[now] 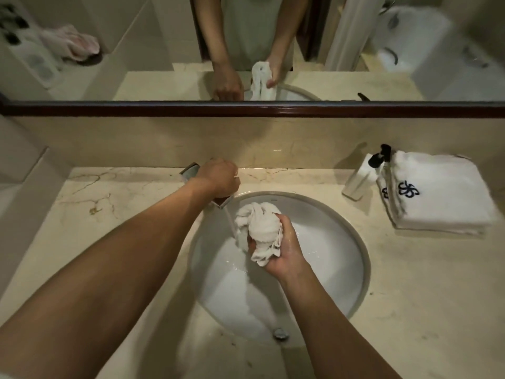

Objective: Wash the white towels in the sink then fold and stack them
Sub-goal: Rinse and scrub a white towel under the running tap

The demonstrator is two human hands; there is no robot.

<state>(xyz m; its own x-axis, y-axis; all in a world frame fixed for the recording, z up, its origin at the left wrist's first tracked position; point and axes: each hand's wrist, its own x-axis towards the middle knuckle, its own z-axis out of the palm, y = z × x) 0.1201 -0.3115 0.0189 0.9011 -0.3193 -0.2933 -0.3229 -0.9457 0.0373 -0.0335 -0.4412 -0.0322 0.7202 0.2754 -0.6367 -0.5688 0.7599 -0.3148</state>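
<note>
The round white sink (pixel 341 269) fills the middle of the marble counter (pixel 410 310), its drain (pixel 280 332) at six o'clock. At two o'clock from the basin sits a folded stack of white towels (pixel 442 198), a pump bottle (pixel 360 176) just beside it at its nine o'clock. Over the bowl, the right hand (pixel 284 253) clutches one bunched towel (pixel 262 228), fingers wrapped around its lower half. At eleven o'clock the left hand (pixel 218 177) closes over the faucet (pixel 222 201), a thin stream of water (pixel 232 225) running just beside the cloth. That towel looks soft and limp, likely growing heavy and drippy as it soaks; a full-fist hold around the bulk seems best for wringing.
</note>
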